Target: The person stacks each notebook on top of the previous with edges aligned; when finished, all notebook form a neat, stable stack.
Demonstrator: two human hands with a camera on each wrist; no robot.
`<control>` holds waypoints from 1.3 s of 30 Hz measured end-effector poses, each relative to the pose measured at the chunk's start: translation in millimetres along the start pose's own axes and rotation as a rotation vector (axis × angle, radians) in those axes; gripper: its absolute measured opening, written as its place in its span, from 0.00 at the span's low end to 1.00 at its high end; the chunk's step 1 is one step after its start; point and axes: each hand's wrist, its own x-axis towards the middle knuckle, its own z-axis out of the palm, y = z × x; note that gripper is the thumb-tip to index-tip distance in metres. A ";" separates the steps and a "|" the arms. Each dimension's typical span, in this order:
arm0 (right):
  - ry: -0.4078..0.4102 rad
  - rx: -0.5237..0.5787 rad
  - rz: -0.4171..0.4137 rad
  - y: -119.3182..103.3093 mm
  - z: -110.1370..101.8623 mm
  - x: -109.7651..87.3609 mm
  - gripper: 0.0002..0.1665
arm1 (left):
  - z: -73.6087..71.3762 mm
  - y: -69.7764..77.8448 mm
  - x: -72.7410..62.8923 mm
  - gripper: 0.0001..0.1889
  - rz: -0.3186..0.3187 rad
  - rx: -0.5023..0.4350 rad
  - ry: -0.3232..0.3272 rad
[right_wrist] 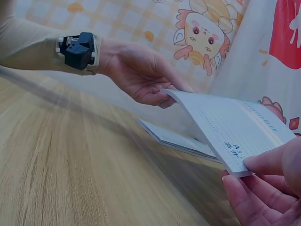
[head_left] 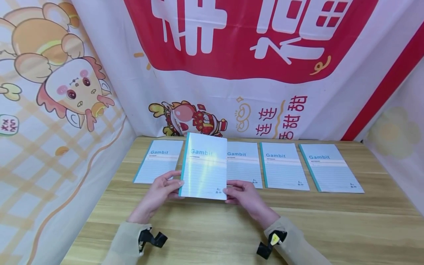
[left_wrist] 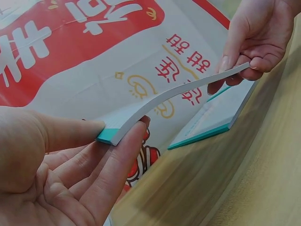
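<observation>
A light blue notebook (head_left: 205, 169) with a teal spine and "Gambit" on its cover is held up off the table between both hands. My left hand (head_left: 162, 189) pinches its lower spine corner, thumb on top and fingers beneath. At the opposite lower corner my right hand (head_left: 243, 195) pinches it the same way. Seen in the left wrist view, the notebook (left_wrist: 174, 92) bows in a curve between the hands. Its cover faces up in the right wrist view, where the right thumb presses near the "A5" print.
Matching notebooks lie in a row on the wooden table (head_left: 212, 228): one at the left (head_left: 159, 162), one partly hidden behind the held notebook (head_left: 243, 165), two farther right (head_left: 285, 165) (head_left: 331, 167). A printed cloth (head_left: 198, 88) hangs behind the table, another at the left (head_left: 82, 147).
</observation>
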 end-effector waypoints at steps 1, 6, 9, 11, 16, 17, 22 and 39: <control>0.006 -0.003 0.000 0.0 -0.1 0.0 0.27 | 0.6 -0.8 0.6 0.24 0.002 0.002 0.001; 0.032 -0.015 -0.008 0.2 -1.7 -0.4 0.26 | 2.1 -4.5 3.3 0.23 0.005 0.014 0.006; 0.039 -0.020 -0.010 0.5 -3.7 -0.8 0.26 | 3.2 -6.1 4.9 0.23 0.005 0.014 0.006; 0.041 -0.027 -0.010 0.5 -5.0 -1.0 0.26 | 4.0 -7.2 6.0 0.22 -0.001 0.010 0.005; 0.060 -0.054 -0.016 -0.5 -8.5 -1.1 0.25 | 6.5 -9.9 9.2 0.22 -0.011 0.009 0.006; 0.065 -0.062 -0.017 -0.8 -9.3 -1.0 0.25 | 6.9 -10.4 9.9 0.22 -0.012 0.013 0.006; 0.092 -0.092 -0.020 -2.1 -14.5 -1.6 0.24 | 9.6 -12.4 13.8 0.21 -0.016 0.033 -0.012; 0.184 -0.187 -0.007 -7.2 -33.3 -6.5 0.21 | 28.8 -11.6 26.9 0.18 -0.026 0.095 0.070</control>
